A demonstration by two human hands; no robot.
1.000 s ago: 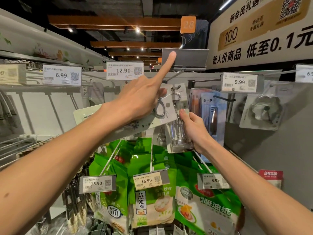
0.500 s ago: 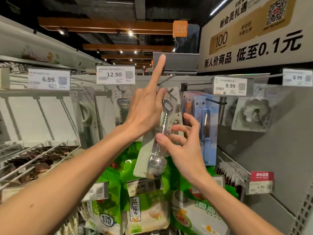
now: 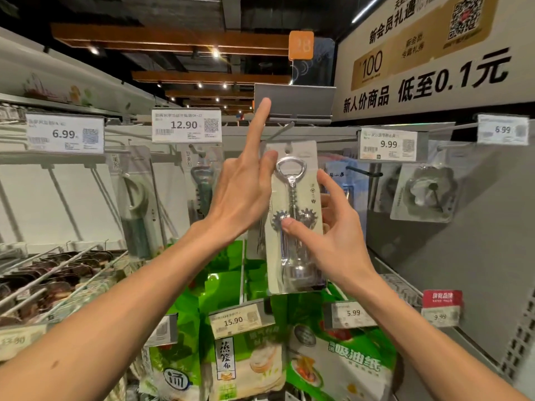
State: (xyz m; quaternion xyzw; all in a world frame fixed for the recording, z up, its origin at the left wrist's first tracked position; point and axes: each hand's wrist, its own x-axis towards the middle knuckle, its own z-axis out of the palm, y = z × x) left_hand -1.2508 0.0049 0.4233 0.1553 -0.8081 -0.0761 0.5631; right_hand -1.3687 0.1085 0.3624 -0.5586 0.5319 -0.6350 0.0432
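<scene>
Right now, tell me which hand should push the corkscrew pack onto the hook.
Right. The right hand pinches the pack mid-height, its hole near the hook. The left hand is busy: its forefinger touches the raised tag flap.

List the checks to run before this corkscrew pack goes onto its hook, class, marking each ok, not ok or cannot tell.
1. Right hand pinches the corkscrew pack, thumb in front: ok.
2. Pack upright, hang hole at the top: ok.
3. Left hand, index finger up, props the grey tag holder: ok.
4. Tip of the hook showing below the tag holder: ok.
5. Hang hole threaded on the hook: cannot tell.
</scene>
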